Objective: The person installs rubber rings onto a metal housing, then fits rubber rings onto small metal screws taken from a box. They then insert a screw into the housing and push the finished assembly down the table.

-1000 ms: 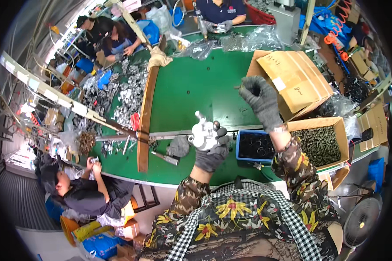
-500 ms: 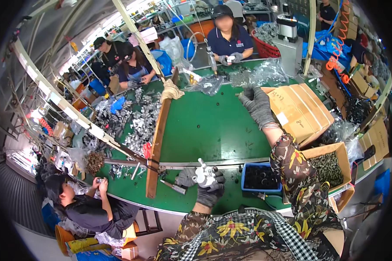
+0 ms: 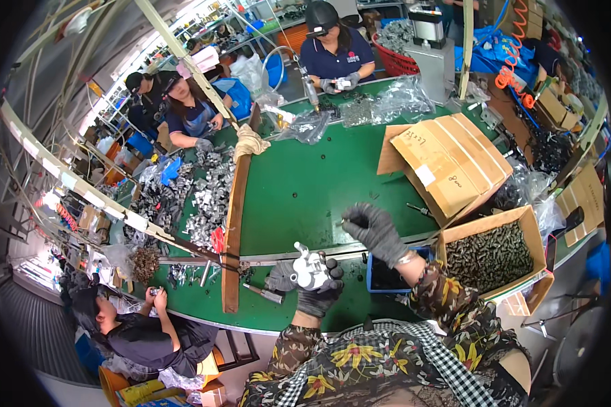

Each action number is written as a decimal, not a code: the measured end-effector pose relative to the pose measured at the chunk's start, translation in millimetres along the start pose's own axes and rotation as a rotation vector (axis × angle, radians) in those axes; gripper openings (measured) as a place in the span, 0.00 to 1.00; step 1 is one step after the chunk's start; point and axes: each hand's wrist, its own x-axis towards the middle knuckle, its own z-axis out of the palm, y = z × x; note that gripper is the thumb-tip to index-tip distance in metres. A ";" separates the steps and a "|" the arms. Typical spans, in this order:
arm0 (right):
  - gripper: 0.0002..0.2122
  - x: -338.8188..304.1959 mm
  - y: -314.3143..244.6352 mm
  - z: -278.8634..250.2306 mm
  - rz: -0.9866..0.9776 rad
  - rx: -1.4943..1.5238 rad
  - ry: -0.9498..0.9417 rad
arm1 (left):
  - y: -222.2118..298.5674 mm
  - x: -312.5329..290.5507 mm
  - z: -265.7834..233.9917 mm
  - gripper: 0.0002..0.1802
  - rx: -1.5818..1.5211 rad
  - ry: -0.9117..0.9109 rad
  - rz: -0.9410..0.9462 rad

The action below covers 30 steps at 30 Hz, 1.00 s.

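My left hand [image 3: 319, 296], in a dark grey knit glove, grips a silver-white metal casting [image 3: 310, 270] with a stub pointing up, above the near edge of the green table. My gloved right hand [image 3: 375, 233] is raised to the right of the casting and apart from it. Its thumb and forefinger are pinched together, with a tiny piece at their tips that is too small to name. Beneath that wrist, a blue bin [image 3: 385, 290] of black parts is partly hidden. Left of my left hand lies a tapered metal tool [image 3: 263, 293].
An open cardboard box [image 3: 538, 252] of small metal parts stands at right, in front of a larger tilted carton [image 3: 455, 159]. A wooden bar [image 3: 235, 230] divides the green table [image 3: 271, 173] from heaped metal parts [image 3: 207, 197]. Several co-workers sit around it.
My right hand has come from beside the large carton down and left, toward the casting. The left hand keeps its grip on the casting. The whole view has shifted slightly.
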 end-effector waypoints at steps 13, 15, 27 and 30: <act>0.09 -29.9 -8.1 -22.1 0.045 0.101 0.094 | -12.0 7.6 -1.0 0.25 0.033 -0.025 -0.059; 0.09 -23.6 -10.5 -26.6 0.046 0.092 0.107 | -10.6 4.9 -0.1 0.24 0.025 -0.020 -0.061; 0.09 11.5 -8.0 -53.7 -0.019 0.128 0.179 | -2.3 -18.0 -19.5 0.20 -0.097 0.120 -0.068; 0.08 24.2 -14.5 -55.4 -0.063 0.118 0.194 | -4.1 -25.9 -21.7 0.17 -0.064 0.209 -0.037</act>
